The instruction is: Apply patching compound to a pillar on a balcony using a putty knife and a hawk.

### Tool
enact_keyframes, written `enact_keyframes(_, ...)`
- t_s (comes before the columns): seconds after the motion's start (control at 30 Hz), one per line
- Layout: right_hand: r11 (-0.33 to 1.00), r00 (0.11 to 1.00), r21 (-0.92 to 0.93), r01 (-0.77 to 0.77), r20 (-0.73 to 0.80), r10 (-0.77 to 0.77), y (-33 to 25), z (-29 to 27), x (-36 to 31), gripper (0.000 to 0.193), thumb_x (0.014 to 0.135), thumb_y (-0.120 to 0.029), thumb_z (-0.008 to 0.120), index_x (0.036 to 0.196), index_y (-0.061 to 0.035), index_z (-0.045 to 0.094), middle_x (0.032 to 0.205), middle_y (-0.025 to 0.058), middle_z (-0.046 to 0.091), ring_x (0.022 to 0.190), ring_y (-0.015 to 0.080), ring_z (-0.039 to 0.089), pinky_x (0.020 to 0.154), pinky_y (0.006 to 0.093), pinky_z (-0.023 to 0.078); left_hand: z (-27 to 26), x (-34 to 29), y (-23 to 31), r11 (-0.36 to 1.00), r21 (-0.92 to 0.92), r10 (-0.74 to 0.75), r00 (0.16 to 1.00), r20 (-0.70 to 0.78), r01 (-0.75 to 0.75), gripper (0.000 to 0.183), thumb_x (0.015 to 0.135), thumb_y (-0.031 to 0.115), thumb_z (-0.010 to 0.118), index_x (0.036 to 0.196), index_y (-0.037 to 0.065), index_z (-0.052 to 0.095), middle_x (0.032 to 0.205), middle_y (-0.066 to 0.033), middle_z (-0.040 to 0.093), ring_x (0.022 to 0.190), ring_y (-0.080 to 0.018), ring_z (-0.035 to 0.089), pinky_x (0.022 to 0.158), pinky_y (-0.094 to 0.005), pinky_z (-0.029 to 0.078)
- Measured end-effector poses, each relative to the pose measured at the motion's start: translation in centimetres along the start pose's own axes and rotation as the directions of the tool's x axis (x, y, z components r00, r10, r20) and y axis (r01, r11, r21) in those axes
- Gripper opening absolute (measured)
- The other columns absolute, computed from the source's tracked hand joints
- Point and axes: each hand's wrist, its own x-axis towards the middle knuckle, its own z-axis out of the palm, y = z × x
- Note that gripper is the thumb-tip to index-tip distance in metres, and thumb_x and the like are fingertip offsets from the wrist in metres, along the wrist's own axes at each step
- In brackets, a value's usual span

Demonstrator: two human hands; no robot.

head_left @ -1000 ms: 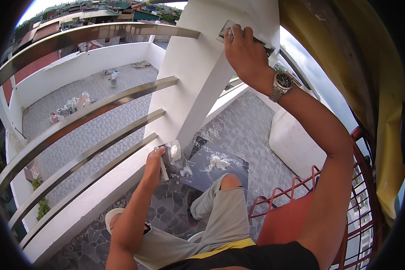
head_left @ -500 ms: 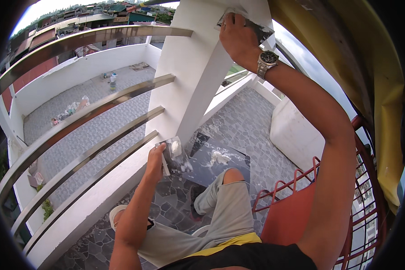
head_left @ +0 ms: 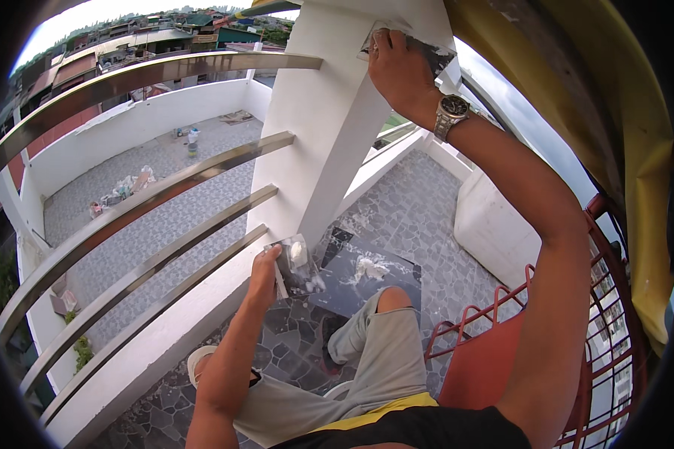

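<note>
Up high, my right hand point(head_left: 404, 78) grips a flat metal putty blade point(head_left: 436, 60) and presses it against the upper part of a white column point(head_left: 307, 112). My fingers wrap over the blade and hide part of it. Lower down, beside the foot of the column, my left hand point(head_left: 263, 275) is closed on the edge of a metal plastering trowel point(head_left: 299, 278). A lump of white putty point(head_left: 298, 253) sits on its flat face, with thinner smears near it. Below, a dark board point(head_left: 344, 295) on the floor carries another heap of white putty point(head_left: 371, 268).
Metal railing bars point(head_left: 157, 179) run from the column to the left, above a low white wall point(head_left: 157, 337). A red metal frame point(head_left: 479, 359) and a white block point(head_left: 494, 221) stand at the right. Yellow sheeting point(head_left: 577, 90) hangs at upper right. My bent knee point(head_left: 394, 301) is beside the board.
The whole view has shifted slightly, so things sit a little lower and farther right. Both hands keep their holds, with the blade at nearly the same spot on the column.
</note>
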Motion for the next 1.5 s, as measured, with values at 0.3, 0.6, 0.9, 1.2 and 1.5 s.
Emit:
enact_keyframes(0.3,1.0,0.999,-0.005,-0.017,0.036,0.017,0.4,0.5,-0.1,0.033,0.078,-0.011,0.065,0.106,0.0062,0.067,0.113,0.0136,0.058,0.103,0.0252,0.054,0.075,0.0318,0.056,-0.8,0.7,-0.6,1.0,0.015,-0.009,1.0,-0.004,0.009,0.032,0.098,0.027,0.047,0.112,0.0,0.056,0.093,-0.0138,0.066,0.078,-0.0276,0.07,0.069,-0.0435,0.06)
enact_keyframes(0.6,0.996,0.999,0.078,0.032,0.023,-0.034,-1.1,-1.1,0.3,0.03,0.076,-0.012,0.067,0.1,0.0056,0.067,0.107,0.0134,0.06,0.102,0.0242,0.054,0.069,0.0297,0.055,-0.9,0.1,-0.4,0.999,0.047,0.009,0.997,-0.079,-0.005,0.029,0.098,0.023,0.047,0.109,-0.001,0.058,0.089,-0.0115,0.067,0.075,-0.0225,0.069,0.067,-0.0368,0.059)
enact_keyframes(0.9,0.891,0.996,0.451,-0.045,-0.051,0.077,-1.5,-1.4,-2.6,0.027,0.078,-0.005,0.064,0.103,0.0037,0.069,0.107,0.0146,0.064,0.098,0.0259,0.059,0.078,0.0369,0.052,-1.7,-0.9,0.2,0.999,0.033,0.023,0.992,-0.125,-0.019,0.025,0.098,0.024,0.049,0.103,0.002,0.058,0.085,-0.0082,0.065,0.072,-0.0205,0.068,0.065,-0.0356,0.059)
enact_keyframes(1.2,0.579,0.771,0.792,-0.194,-0.241,0.589,0.7,7.8,-7.3,0.058,0.079,0.006,0.062,0.133,-0.017,0.064,0.122,0.0094,0.068,0.108,0.028,0.062,0.096,0.0375,0.048,-2.6,-1.5,0.7,0.996,0.035,0.085,0.985,-0.149,-0.081,0.032,0.096,0.028,0.051,0.109,0.001,0.058,0.09,-0.0118,0.067,0.076,-0.0243,0.07,0.068,-0.0391,0.06)
enact_keyframes(1.5,0.596,0.696,0.793,-0.127,-0.357,0.623,1.1,10.6,-4.2,0.053,0.078,0.004,0.061,0.127,-0.017,0.068,0.111,0.0077,0.071,0.106,0.0255,0.063,0.093,0.0389,0.044,-2.7,-0.1,0.3,0.999,0.0,0.045,0.981,-0.187,-0.046,0.024,0.097,0.027,0.051,0.103,0.004,0.058,0.087,-0.0086,0.064,0.073,-0.0215,0.067,0.065,-0.0378,0.058)
